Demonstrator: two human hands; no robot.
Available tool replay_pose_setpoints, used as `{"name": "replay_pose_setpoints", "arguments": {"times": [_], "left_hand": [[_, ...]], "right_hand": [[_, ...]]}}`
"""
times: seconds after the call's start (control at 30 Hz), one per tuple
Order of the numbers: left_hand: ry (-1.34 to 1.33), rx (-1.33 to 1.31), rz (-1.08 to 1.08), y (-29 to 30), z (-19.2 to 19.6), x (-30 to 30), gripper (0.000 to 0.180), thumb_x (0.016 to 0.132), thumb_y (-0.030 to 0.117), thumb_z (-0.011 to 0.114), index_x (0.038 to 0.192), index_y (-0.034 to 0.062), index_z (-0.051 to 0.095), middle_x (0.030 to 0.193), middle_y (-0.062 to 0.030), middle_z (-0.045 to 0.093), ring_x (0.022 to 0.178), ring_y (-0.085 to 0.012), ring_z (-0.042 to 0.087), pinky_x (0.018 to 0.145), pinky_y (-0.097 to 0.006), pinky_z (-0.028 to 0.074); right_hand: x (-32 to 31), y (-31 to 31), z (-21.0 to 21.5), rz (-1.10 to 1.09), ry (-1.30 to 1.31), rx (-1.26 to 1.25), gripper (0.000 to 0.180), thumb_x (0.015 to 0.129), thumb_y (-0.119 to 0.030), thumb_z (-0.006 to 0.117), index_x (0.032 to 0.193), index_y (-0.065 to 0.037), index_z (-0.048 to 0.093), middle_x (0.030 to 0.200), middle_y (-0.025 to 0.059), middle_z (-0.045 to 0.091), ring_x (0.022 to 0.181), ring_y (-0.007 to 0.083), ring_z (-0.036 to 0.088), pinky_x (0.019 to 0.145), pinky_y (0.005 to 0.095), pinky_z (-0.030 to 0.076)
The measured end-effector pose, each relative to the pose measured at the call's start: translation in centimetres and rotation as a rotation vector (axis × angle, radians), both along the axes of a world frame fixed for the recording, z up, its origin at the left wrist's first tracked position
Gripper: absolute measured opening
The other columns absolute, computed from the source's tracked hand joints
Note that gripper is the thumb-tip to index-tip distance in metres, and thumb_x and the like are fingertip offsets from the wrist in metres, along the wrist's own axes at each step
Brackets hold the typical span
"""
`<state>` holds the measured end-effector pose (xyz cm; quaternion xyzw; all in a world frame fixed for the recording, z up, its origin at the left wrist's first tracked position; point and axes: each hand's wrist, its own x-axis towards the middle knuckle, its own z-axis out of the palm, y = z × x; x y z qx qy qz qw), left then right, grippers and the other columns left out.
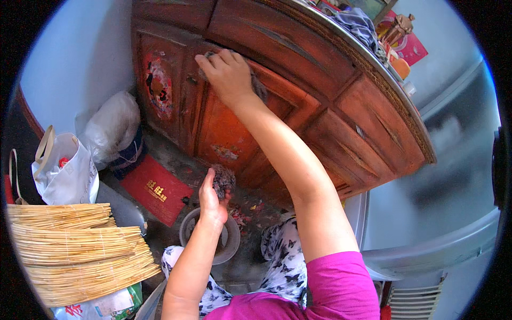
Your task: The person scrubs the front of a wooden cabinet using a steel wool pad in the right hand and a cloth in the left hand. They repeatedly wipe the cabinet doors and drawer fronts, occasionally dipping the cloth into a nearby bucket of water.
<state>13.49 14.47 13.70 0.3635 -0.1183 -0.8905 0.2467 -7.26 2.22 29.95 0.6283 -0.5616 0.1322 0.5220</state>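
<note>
My right hand (228,74) reaches up to the reddish-brown wooden cabinet (240,128) and presses a dark grey rag (259,88) against the top of its middle door. Most of the rag is hidden under the palm and fingers. Lower down, my left hand (211,197) is closed round a grey-brown, fuzzy steel wool scourer (224,180), held in front of the door's lower part. Beneath that hand, on the floor, stands a round basin (232,249), partly covered by my left forearm. Torn sticker remains (159,85) cling to the left door, with more worn patches on the middle door.
A red box lid or card (156,189) lies on the floor, near a plastic-wrapped bundle (114,125) and a white bag (66,170). Stacked straw mats (80,250) fill the lower left. Cloths (357,26) and small items crowd the cabinet top; a grey tub-like rim (437,245) stands right.
</note>
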Motion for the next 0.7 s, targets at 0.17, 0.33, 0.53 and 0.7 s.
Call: {"name": "replay_pose_setpoints", "arguments": {"times": [0.17,0.33,0.53,0.7], "left_hand": [[-0.031,-0.002,0.046,-0.6,0.2,0.2,0.029,0.1,0.048,0.071,0.11,0.0208,0.07,0.096,0.0041,0.071,0.083,-0.0125,0.061,0.067,-0.029,0.043],[0.055,-0.03,0.02,-0.5,-0.4,0.7,0.027,0.1,0.047,0.072,0.109,0.0215,0.07,0.093,0.0037,0.071,0.078,-0.0128,0.061,0.064,-0.029,0.043],[0.083,-0.015,0.04,-0.6,0.0,1.8,0.029,0.1,0.048,0.071,0.112,0.0224,0.069,0.1,0.0041,0.073,0.087,-0.0118,0.063,0.066,-0.029,0.043],[0.088,0.043,0.073,-0.4,1.5,1.8,0.03,0.099,0.048,0.074,0.111,0.0212,0.069,0.099,0.0029,0.071,0.082,-0.0133,0.061,0.062,-0.029,0.042]], "right_hand": [[-0.7,2.9,-0.3,0.037,-0.006,0.01,0.045,0.086,-0.016,0.069,0.131,-0.021,0.07,0.104,0.0,0.071,0.102,0.0261,0.065,0.085,0.0447,0.054],[-2.6,14.4,0.3,-0.097,-0.017,0.089,0.062,0.076,-0.008,0.076,0.136,-0.022,0.069,0.111,0.0003,0.073,0.103,0.0271,0.066,0.087,0.0419,0.055],[-2.6,22.1,2.3,-0.161,-0.168,0.139,0.075,0.067,0.014,0.066,0.135,-0.02,0.07,0.117,0.006,0.074,0.105,0.0324,0.065,0.09,0.0441,0.058],[-2.9,17.1,2.7,-0.135,-0.05,0.027,0.07,0.071,0.013,0.067,0.133,-0.019,0.07,0.116,0.0053,0.075,0.1,0.0301,0.067,0.087,0.0424,0.059]]}}
